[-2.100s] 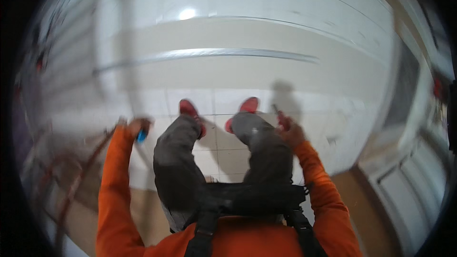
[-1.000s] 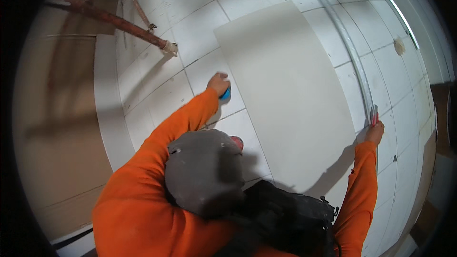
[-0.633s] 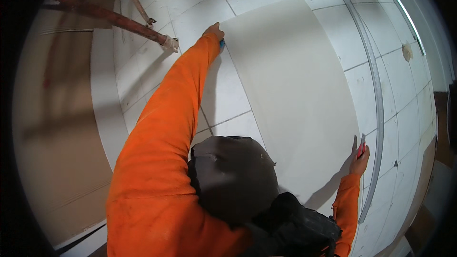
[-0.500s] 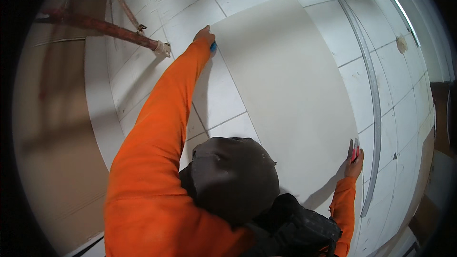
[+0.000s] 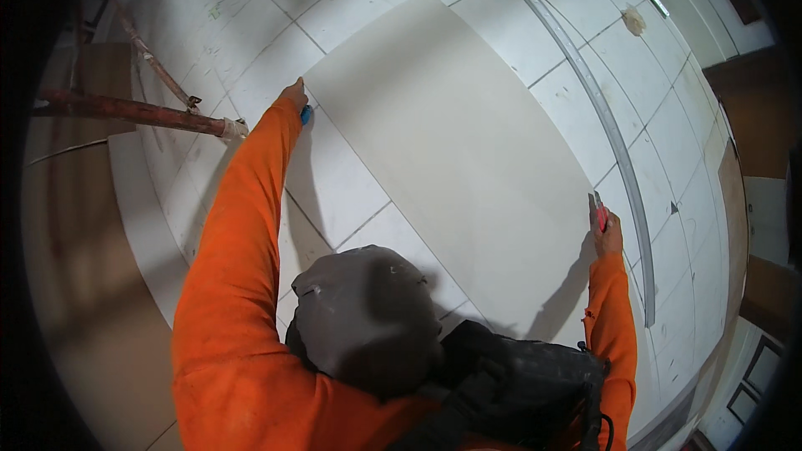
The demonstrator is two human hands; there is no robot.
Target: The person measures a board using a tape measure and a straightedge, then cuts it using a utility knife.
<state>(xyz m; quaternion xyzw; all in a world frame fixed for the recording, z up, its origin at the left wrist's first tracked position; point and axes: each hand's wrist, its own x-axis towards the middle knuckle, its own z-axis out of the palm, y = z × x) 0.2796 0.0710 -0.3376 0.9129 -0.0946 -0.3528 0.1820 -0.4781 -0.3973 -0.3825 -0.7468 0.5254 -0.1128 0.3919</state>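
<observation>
A large off-white board [image 5: 443, 134] lies flat on the tiled floor in front of me. My left hand [image 5: 294, 96] is closed at its far left corner, on a small blue thing [image 5: 307, 114] mostly hidden by the fingers. At the board's right edge, my right hand [image 5: 611, 238] grips a red utility knife [image 5: 601, 216], its tip pointing away from me. Both arms are stretched out in orange sleeves.
A long grey metal strip [image 5: 614, 134] lies right of the board. Rusty red scaffold tubes [image 5: 142, 113] stand at the left, beside a brown sheet [image 5: 92, 284]. A rounded dark grey cloth shape [image 5: 359, 317] and a black bag [image 5: 522, 388] fill the near middle.
The view has swung, so the board, metal strip and tubes appear further left. Both hands remain at the board's edges, still gripping the blue thing and the utility knife.
</observation>
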